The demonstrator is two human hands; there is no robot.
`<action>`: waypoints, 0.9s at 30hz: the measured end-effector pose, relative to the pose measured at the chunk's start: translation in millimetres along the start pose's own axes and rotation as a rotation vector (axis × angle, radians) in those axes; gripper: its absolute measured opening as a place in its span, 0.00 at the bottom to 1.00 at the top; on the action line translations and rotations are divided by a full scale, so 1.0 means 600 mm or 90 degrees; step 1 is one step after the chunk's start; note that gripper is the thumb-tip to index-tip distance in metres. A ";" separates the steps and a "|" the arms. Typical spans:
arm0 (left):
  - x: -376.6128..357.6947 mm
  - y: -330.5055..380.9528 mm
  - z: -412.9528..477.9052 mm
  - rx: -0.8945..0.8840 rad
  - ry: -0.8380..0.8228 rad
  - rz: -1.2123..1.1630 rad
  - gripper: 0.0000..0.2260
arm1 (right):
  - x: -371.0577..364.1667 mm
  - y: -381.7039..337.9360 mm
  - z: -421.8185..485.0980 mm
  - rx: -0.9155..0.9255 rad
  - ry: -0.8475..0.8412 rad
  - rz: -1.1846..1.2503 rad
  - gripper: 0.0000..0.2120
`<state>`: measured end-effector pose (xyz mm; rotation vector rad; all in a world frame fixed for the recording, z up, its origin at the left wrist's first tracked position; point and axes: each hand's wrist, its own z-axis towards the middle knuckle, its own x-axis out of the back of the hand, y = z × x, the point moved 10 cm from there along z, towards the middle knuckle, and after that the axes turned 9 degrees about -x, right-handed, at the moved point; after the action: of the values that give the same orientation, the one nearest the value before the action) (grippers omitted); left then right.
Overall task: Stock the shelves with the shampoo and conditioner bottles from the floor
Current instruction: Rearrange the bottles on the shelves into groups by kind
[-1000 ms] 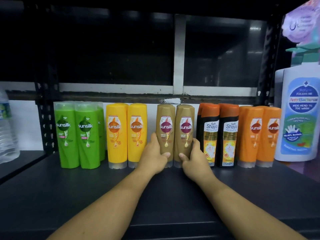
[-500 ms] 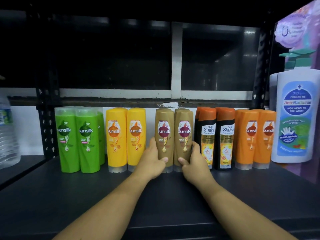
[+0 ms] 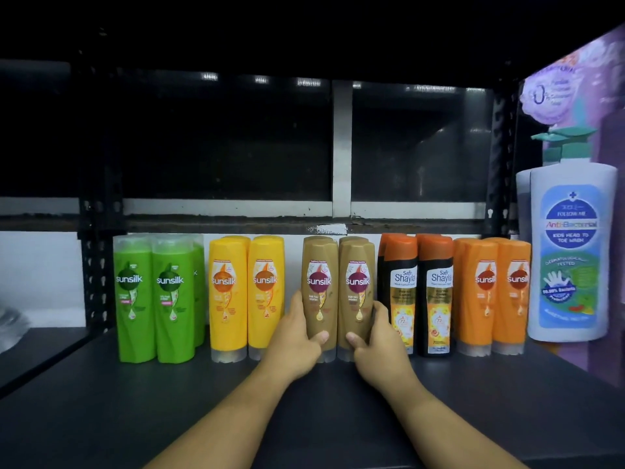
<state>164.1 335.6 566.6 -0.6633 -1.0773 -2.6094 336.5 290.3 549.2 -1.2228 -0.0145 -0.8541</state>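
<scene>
Two tan Sunsilk bottles stand upright side by side in the middle of the dark shelf. My left hand grips the left tan bottle low down, thumb across its front. My right hand grips the right tan bottle the same way. To their left stand yellow bottles and green bottles. On their right are black-and-orange Shayla bottles and orange bottles.
A large white pump bottle stands at the shelf's right end against a purple box. A black shelf post rises at the left, with a clear water bottle beyond it. The shelf front is bare.
Both hands keep their hold on the tan bottles. The view has tilted up slightly, so the row sits lower in the picture.
</scene>
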 end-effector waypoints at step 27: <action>0.074 0.129 0.251 0.212 -0.245 0.236 0.16 | 0.011 -0.010 -0.003 0.042 0.020 0.019 0.37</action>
<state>202.7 386.9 729.6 -1.1816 -1.3049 -1.9764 336.6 284.9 556.5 -1.1446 0.0009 -0.8406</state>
